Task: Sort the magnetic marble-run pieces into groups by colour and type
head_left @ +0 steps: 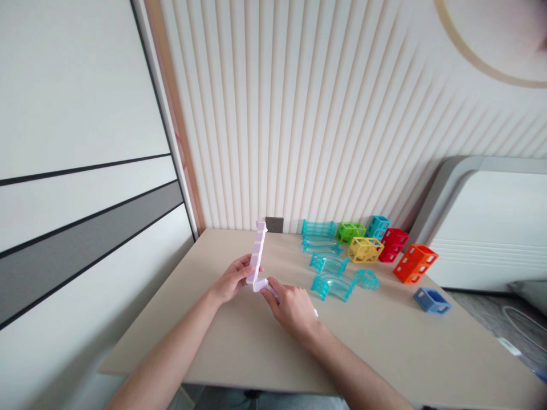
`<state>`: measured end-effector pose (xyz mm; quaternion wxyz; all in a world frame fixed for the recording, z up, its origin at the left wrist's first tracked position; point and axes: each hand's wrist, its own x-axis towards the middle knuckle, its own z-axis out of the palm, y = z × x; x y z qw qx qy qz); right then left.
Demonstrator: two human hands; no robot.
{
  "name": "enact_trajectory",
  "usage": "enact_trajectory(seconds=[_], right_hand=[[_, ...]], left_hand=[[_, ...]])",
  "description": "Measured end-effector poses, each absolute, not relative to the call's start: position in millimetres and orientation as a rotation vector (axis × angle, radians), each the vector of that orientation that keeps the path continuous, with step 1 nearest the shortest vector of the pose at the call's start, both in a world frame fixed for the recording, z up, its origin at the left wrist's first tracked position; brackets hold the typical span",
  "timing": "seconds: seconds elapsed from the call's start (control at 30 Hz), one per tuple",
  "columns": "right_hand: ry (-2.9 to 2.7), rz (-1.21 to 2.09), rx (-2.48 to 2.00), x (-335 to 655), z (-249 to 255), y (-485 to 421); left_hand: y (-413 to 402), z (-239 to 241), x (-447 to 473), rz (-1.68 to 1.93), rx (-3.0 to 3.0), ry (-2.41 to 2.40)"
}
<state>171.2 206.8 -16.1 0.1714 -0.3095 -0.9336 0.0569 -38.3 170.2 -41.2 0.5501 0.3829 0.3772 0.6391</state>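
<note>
My left hand point(233, 279) grips the lower end of a pale purple track piece point(258, 250) that stands upright on the beige table point(213, 336). At its foot it meets a second pale purple piece point(261, 285), which lies flat under my right hand point(293, 307). My right hand's fingers are closed over that flat piece, and most of it is hidden. Both hands are near the middle of the table.
Several clear teal curved track pieces point(331, 273) lie right of my hands. Behind them stand green point(349, 232), yellow point(365, 249), teal point(378, 226), red point(394, 245) and orange point(414, 263) open blocks; a blue block point(432, 300) lies nearer. A ribbed wall with a socket point(274, 224) backs the table.
</note>
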Motion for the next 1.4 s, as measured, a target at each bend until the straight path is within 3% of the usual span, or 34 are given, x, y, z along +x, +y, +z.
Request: enact_trajectory(seconds=[0.97, 1.4], right_hand=[[-2.614, 0.242, -0.835, 169.2, -16.6, 213.7], [-2.517, 0.827, -0.589, 171.0, 0.7, 216.3]], left_hand=[[169.0, -42.7, -40.2, 1.541, 0.893, 0.758], [166.2, -43.7, -33.2, 1.512, 0.82, 0.522]])
